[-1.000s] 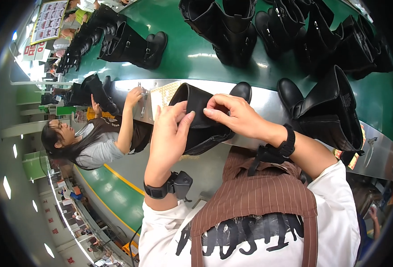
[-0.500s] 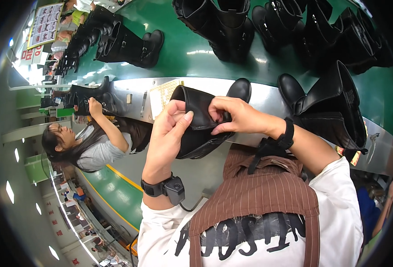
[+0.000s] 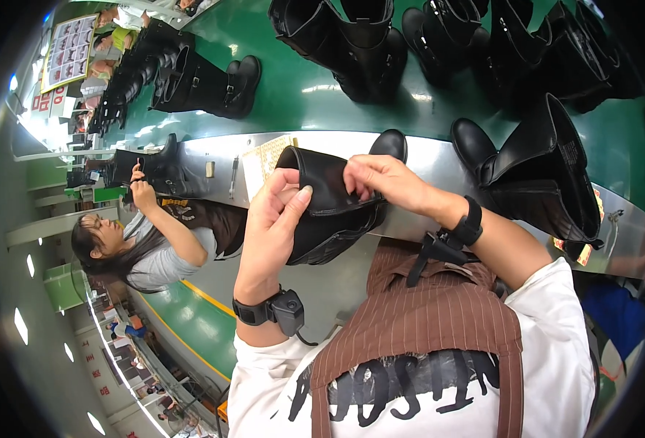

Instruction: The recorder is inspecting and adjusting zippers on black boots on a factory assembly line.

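A tall black leather boot (image 3: 322,179) lies tilted in front of me, its shaft mouth toward the left and its rounded toe pointing away. My left hand (image 3: 277,212) grips the shaft's rim, thumb outside and the other fingers tucked around the edge. On the near side of the shaft, my right hand (image 3: 388,182) has its fingers curled in against the leather; whatever the fingertips pinch is too small to make out. To the right, another tall black boot (image 3: 538,171) leans with its shaft gaping open. Both my wrists wear black straps with small devices.
A yellow patterned sheet (image 3: 268,157), a pen (image 3: 233,177) and a small tan block (image 3: 210,169) lie on the metal bench edge (image 3: 439,164). More black boots (image 3: 344,47) stand on the green tabletop (image 3: 293,109). At left, a co-worker (image 3: 165,233) handles another boot.
My right hand has lifted its thumb off the boot's edge and drawn its fingers together higher on the leather. My left hand keeps its hold. The co-worker's hand has risen slightly off their boot.
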`<action>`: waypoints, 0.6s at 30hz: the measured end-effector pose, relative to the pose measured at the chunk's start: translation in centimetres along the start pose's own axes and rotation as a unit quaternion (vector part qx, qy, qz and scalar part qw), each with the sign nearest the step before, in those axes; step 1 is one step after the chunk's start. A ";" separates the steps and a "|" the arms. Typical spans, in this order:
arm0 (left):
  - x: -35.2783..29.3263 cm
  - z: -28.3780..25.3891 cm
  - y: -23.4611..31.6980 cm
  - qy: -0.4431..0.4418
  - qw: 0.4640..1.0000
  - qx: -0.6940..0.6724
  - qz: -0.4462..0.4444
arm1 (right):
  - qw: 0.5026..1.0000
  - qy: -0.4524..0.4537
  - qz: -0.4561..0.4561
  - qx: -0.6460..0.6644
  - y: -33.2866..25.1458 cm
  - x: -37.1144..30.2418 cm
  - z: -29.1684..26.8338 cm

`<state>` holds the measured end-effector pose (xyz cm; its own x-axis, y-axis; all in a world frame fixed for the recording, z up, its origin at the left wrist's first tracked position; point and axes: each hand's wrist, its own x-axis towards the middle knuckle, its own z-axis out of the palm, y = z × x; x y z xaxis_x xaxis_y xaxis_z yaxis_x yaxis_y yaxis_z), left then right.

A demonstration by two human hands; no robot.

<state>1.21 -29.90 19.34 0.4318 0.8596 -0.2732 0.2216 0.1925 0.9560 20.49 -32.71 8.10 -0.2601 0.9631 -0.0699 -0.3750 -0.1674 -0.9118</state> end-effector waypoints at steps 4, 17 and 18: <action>-0.2 0.0 -0.1 -0.003 1.000 0.025 -0.009 | 0.986 -0.022 -0.065 -0.149 -0.2 0.0 0.5; 0.4 -0.3 0.2 0.007 0.998 0.062 0.006 | 0.931 0.010 0.130 -0.340 7.5 -19.1 -10.2; 0.7 -0.1 0.5 -0.018 0.997 0.073 0.004 | 0.912 0.079 0.159 -0.369 7.5 -21.8 -11.4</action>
<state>1.46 -29.18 19.61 0.4643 0.8432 -0.2710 0.3413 0.1120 0.9332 33.53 -52.57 -1.87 -0.0988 0.9187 -0.3825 0.4136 -0.3117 -0.8554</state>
